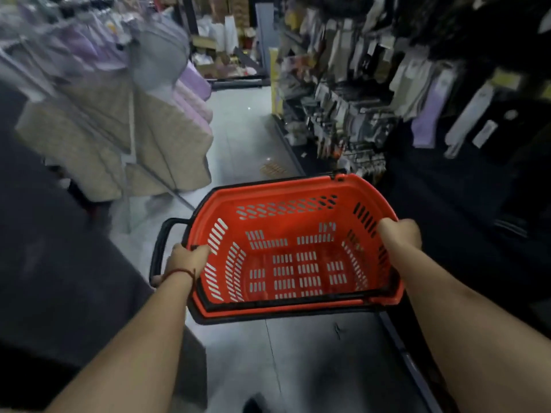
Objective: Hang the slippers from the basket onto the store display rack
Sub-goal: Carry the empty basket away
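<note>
1. Basket [293, 234]: red plastic, slotted walls and floor, carried in the air over the aisle floor [247, 129]. Left hand [186, 259] is closed on the left rim; right hand [399, 234] is closed on the right rim. Grips sit on opposite sides, so the load hangs between them.

2. Basket interior between the grips shows only bare slotted floor. No slippers visible in it. Judgement: hanging appears finished, or the basket holds nothing to hang at this moment.

3. Black handle [162, 242] is folded down outboard of the left grip, unused.

4. Handling, judged: empty shell, light and stiff. Smooth rim could slip in the palm; fingers curled under the lip give the safer hold. Thin slotted walls may flex if squeezed, so hold the rim, not the wall.

5. Surroundings beyond the grips are motion-blurred. Right of the right grip: rack [357, 114] of hanging packaged goods; whether any are slippers cannot be told. Left of the left grip: hanging fabric goods [119, 138].

6. Risk, judged: basket corner near the right grip passes near the rack's lower items and could snag.
</note>
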